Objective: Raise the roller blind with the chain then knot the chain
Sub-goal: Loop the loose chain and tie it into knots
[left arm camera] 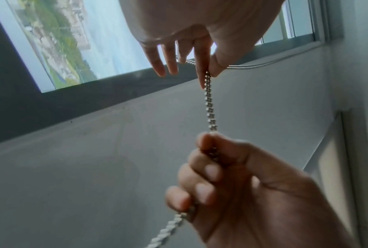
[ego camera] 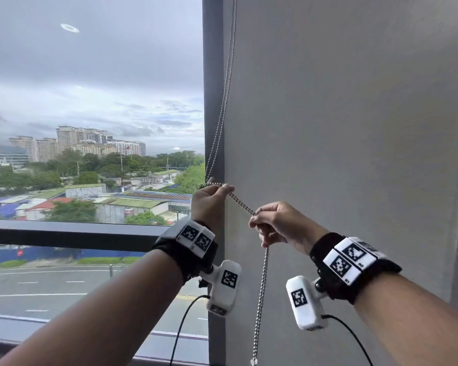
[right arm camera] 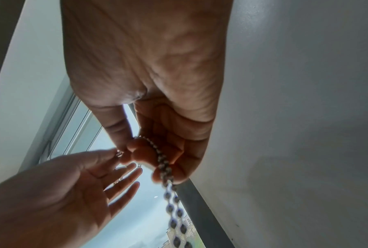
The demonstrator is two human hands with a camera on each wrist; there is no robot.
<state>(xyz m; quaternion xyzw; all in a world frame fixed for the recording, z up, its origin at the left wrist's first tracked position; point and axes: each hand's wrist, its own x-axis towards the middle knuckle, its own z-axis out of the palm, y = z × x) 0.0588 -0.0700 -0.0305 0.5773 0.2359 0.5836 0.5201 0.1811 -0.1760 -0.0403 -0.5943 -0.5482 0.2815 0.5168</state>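
A doubled metal bead chain [ego camera: 242, 204] comes down along the window frame to my left hand [ego camera: 224, 187], which pinches it between thumb and forefinger; in the left wrist view the left hand [left arm camera: 208, 73] keeps its other fingers straight. From there the chain [left arm camera: 209, 109] runs taut, down and right, to my right hand [ego camera: 257, 223], whose fingers curl round both strands. Below the right hand [right arm camera: 157, 156] the chain [right arm camera: 174, 209] hangs free, ending in a clear bead near the bottom edge. No blind fabric covers the glass in the head view.
A dark vertical window frame post [ego camera: 213, 101] stands just behind the hands. A plain grey wall [ego camera: 354, 128] fills the right side. To the left, the window glass [ego camera: 90, 101] shows a city, with a dark horizontal rail [ego camera: 64, 233] across it.
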